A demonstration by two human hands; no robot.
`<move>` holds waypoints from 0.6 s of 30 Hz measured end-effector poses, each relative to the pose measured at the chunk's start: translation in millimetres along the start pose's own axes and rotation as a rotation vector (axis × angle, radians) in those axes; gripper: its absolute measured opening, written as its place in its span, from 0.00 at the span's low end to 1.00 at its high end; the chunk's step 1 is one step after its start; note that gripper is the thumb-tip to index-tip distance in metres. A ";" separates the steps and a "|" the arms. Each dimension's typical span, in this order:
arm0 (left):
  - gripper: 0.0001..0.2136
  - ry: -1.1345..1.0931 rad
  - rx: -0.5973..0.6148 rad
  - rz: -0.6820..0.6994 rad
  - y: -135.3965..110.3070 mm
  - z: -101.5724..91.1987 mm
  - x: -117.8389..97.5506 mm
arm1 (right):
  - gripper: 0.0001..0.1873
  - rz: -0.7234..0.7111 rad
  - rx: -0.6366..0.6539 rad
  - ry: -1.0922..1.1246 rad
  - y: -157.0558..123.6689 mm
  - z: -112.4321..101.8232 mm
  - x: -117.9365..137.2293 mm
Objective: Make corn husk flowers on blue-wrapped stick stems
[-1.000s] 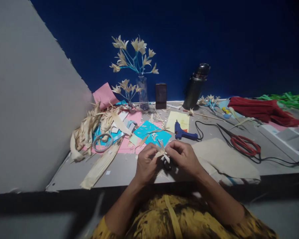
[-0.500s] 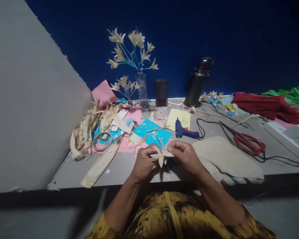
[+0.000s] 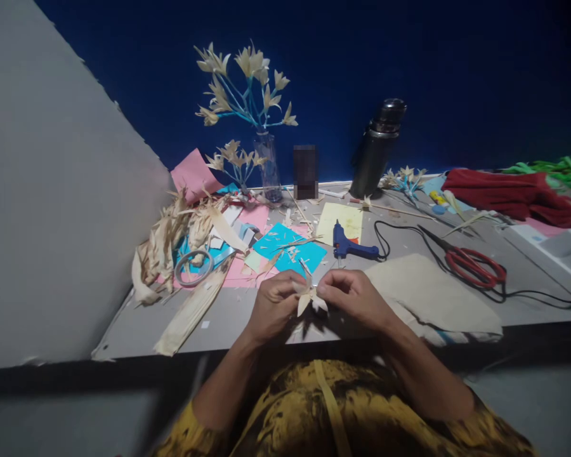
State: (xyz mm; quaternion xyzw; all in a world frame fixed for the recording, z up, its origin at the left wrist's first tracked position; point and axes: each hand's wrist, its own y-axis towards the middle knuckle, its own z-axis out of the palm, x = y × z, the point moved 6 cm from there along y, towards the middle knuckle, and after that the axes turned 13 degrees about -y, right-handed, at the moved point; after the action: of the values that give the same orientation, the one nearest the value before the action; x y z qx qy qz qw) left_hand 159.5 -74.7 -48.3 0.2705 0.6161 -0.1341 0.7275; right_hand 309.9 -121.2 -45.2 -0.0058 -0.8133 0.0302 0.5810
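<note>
Between my two hands, close above the table's front edge, is a small cream husk flower (image 3: 306, 302) with pointed petals spread outward. My left hand (image 3: 275, 306) pinches it from the left side, fingers curled. From the right, my right hand (image 3: 349, 297) closes thumb and forefinger on the flower near its middle. The fingertips hide part of its centre. Just beyond my hands lie a blue glue gun (image 3: 354, 246) on its side and a turquoise paper sheet (image 3: 290, 249) strewn with husk scraps.
Red-handled scissors (image 3: 476, 266) lie right, beside a black cord. Dried husks (image 3: 159, 254) and a tape roll (image 3: 193, 266) are at left. A glass vase (image 3: 268, 168) with husk flowers, a dark flask (image 3: 378, 152) and a red cloth (image 3: 509, 193) stand or lie along the back.
The flower has turned in my fingers, its petals now pointing more downward. My right fingertips have shifted slightly left, toward its middle. The view has moved a little.
</note>
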 end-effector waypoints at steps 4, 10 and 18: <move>0.06 0.013 0.030 0.038 -0.9 3.5 -1.1 | 0.13 0.023 0.016 0.009 -0.3 2.6 0.1; 0.06 -0.007 0.112 0.048 -0.8 5.3 3.0 | 0.10 0.077 -0.013 0.115 -0.4 5.0 -9.0; 0.09 0.057 0.021 -0.045 -1.0 4.1 6.4 | 0.14 0.075 -0.024 0.172 1.3 4.8 -15.9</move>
State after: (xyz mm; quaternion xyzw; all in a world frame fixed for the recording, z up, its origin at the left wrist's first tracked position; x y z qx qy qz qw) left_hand 163.7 -76.9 -54.3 0.2681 0.6409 -0.1492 0.7037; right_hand 310.5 -120.8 -61.8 -0.0457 -0.7600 0.0415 0.6470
